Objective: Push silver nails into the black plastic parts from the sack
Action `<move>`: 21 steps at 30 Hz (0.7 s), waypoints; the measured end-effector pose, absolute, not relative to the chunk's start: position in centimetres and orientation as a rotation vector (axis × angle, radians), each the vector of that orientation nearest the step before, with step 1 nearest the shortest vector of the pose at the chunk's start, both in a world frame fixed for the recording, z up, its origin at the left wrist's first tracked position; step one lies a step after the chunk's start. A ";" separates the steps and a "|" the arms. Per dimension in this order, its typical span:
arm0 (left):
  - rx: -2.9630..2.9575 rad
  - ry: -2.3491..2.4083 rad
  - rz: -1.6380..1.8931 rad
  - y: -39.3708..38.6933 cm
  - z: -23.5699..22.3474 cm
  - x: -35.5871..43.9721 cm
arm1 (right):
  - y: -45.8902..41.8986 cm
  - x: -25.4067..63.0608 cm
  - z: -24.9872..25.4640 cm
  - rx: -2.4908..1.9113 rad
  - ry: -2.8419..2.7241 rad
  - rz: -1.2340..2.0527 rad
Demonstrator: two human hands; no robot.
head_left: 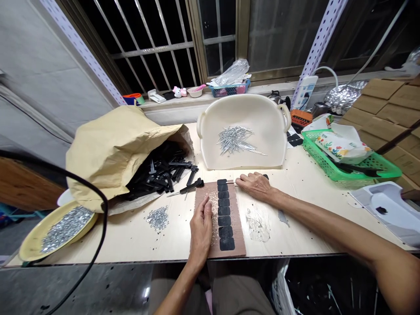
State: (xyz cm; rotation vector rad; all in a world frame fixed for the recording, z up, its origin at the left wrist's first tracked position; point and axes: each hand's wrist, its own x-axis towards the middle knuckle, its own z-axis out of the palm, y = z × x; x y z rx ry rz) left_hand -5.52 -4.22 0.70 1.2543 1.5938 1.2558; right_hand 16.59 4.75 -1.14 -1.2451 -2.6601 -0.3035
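A column of several black rounded patches (225, 220) lies on a brown board (238, 245) in front of me. My left hand (201, 227) rests on the board's left part, fingers stretched upward and thumb beside them, with nothing visible in it. At the board's upper right, my right hand (254, 184) is closed around a thin tool whose dark handle end (265, 176) sticks out behind it. The tool's pale, narrow tip reaches left toward the topmost patch; whether it touches cannot be made out. A black plastic piece with a metal pin (192, 186) lies by the board's upper left corner.
An open paper sack (105, 148) spills black plastic parts (160, 173). Small metal bits form a pile (158, 218) and fill a yellow bowl (24, 249). Behind stands a white scoop-shaped tray (210, 109) with metal pins (234, 139). A green basket (341, 173) sits right; a black cable crosses left.
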 end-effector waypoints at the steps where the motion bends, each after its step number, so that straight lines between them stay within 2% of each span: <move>1: 1.256 1.594 1.262 -4.2 0.7 -5.5 | 4.0 16.6 -1.3 -1.154 -2.682 -0.235; 4: 1.259 1.592 1.279 -4.2 0.8 -5.4 | 2.7 16.9 -1.5 -0.851 -2.752 -0.092; 9: 1.252 1.597 1.252 -4.2 0.8 -5.5 | 3.5 16.8 -1.0 -1.167 -2.656 -0.214; 14: 1.288 1.615 1.221 -4.3 0.7 -5.5 | 2.4 15.9 -1.5 -0.865 -2.811 -0.222; 21: 1.364 1.642 1.191 -4.2 0.4 -5.5 | 3.4 16.4 -0.6 -1.044 -2.773 -0.451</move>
